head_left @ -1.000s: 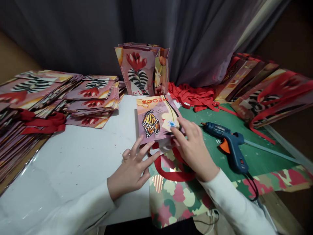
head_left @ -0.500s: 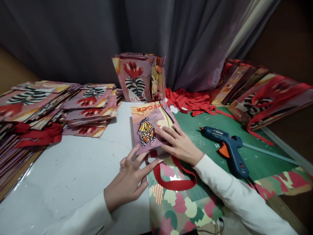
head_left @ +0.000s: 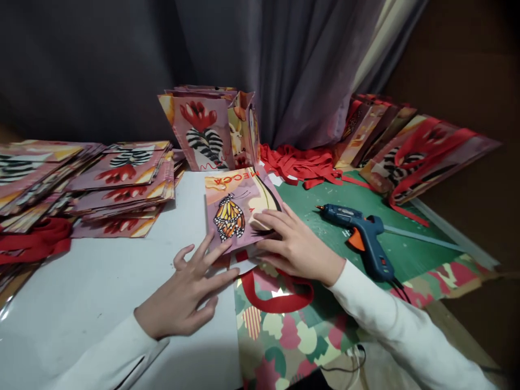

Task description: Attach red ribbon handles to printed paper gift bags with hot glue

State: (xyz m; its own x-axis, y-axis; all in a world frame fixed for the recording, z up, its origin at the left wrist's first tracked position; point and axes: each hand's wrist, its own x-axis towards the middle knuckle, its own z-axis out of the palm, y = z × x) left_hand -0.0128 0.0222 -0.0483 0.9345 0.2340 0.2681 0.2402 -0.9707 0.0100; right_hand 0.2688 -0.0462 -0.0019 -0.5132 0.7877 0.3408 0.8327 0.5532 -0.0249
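Observation:
A paper gift bag with a butterfly print and "MECCA" lettering lies flat, upside down to me. My right hand rests on its lower right part, palm down, with slightly bent fingers. At the near edge, my left hand has its fingers spread, the tips touching the bag and a white flap. From that edge a red ribbon handle loops toward me. What lies beneath my right palm is hidden.
A blue glue gun lies on the green mat, right of the bag. Behind are upright bags and a heap of red ribbons. Stacked flat bags fill the left; finished-looking bags with ribbons stand at right.
The view has swung right, so everything sits further left in it. My left index finger has drawn back slightly from the ribbon handle. My right hand stays on the bag.

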